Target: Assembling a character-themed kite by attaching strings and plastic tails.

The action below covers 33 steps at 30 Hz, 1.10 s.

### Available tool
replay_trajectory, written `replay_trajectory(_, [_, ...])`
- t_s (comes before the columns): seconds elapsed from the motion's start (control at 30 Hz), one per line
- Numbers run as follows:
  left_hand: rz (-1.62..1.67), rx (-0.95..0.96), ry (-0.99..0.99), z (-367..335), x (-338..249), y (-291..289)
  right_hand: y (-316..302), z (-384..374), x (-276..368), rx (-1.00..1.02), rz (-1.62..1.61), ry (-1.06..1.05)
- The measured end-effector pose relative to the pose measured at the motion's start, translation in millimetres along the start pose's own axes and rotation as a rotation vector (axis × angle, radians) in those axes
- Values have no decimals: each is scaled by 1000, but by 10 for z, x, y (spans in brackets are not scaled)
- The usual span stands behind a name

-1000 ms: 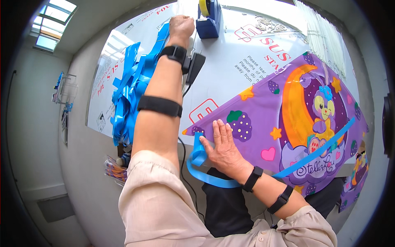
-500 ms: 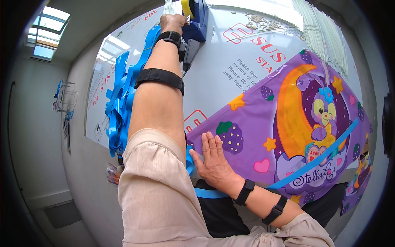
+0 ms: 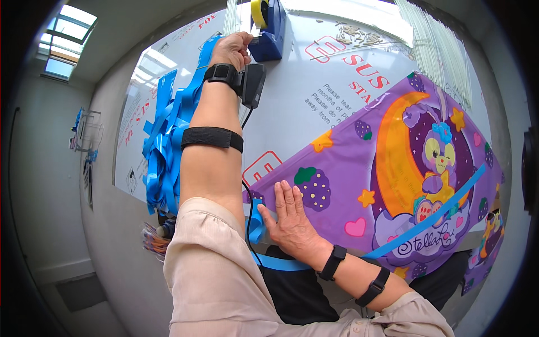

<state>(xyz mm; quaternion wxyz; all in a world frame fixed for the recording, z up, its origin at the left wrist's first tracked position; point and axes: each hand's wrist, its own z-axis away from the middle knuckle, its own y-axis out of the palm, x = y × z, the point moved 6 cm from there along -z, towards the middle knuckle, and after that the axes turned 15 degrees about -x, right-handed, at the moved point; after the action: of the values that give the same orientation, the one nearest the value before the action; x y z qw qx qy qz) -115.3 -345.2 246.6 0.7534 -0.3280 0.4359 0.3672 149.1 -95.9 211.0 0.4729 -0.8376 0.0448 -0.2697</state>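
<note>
My left hand [image 3: 229,50] reaches far forward, its fingers curled in a pinch at the near left side of a blue tape dispenser [image 3: 268,42]. A roll of tape with a yellow core [image 3: 259,12] sits in it. What the fingertips hold is too small to make out. Lying flat, fingers stretched, my right hand [image 3: 295,230] presses on the left corner of a purple kite sheet [image 3: 342,168] printed with a cartoon rabbit, moon and berries. Blue ribbon [image 3: 426,216] crosses the sheet's lower part, passes by my right wrist and curls up beside my thumb.
A heap of blue ribbon strips [image 3: 167,140] lies left of my left arm. At the far right of the film-covered table [image 3: 281,106] are thin white rods [image 3: 435,50] and a scatter of small pale pieces [image 3: 356,35]. A bundle of thin sticks [image 3: 154,241] shows below the table's left edge.
My left hand has drawn back slightly toward me and turned, its fingers now showing beside the dispenser. My right hand stays in place on the kite sheet.
</note>
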Motion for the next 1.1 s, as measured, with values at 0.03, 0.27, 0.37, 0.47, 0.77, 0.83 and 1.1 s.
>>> replay_trajectory(0.03, [5,5,-28,7,37,7,6,-1,-6,0,3,0])
replay_trajectory(0.27, [86,66,-95,-66,178,86,4,20,-16,-16,18,9])
replay_trajectory(0.37, [96,-7,-143,-86,350,136,-7,34,-20,-16,6,13])
replay_trajectory(0.47, [-34,-29,-86,-181,596,-32,38,18,54,-36,-9,-13])
replay_trajectory(0.77, [-110,373,438,1297,505,-1105,31,15,2,-6,24,-34])
replay_trajectory(0.83, [-97,364,267,1532,839,-1352,47,33,-26,-6,69,-47])
replay_trajectory(1.1, [2,236,-261,1900,1829,-1938,46,28,37,-32,155,-126])
